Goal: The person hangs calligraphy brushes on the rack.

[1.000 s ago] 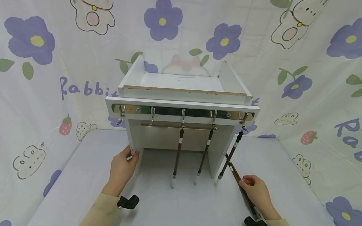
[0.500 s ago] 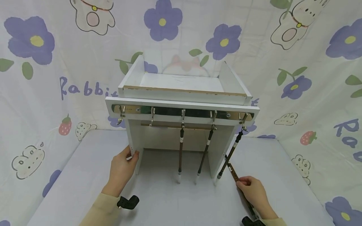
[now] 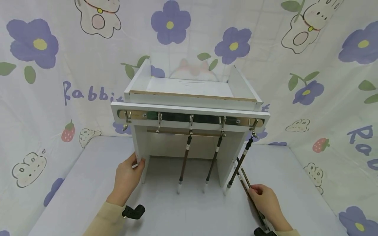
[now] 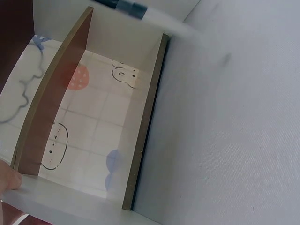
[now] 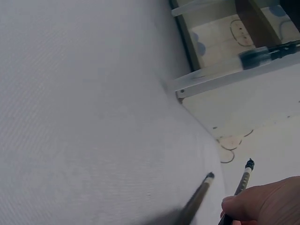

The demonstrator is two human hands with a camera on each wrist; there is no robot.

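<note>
My left hand (image 3: 128,175) grips the left side panel of a white shelf rack (image 3: 189,107), with its fingertip (image 4: 10,180) at the edge in the left wrist view. Between thumb and fingers my right hand (image 3: 265,203) pinches a dark calligraphy brush (image 5: 243,180), its upper end pointing toward the rack. Left of it a second calligraphy brush (image 5: 196,199) runs alongside, low over the table. Three capped calligraphy brushes hang from the rack's right-hand hooks: the middle brush (image 3: 185,157), another brush (image 3: 214,158) and the rightmost brush (image 3: 241,161). My right hand hides the held brush's lower part.
A metal hook strip (image 3: 175,116) crosses the rack's front; its two left hooks, including the end hook (image 3: 126,120), carry nothing. The rack stands on a white-covered table (image 3: 183,216). Behind it hangs a patterned cloth (image 3: 189,29) with purple flowers.
My right hand has pinched a brush, which now shows apart from the brush beside it. The middle hanging brush swings right, then back left. My left hand stays on the rack.
</note>
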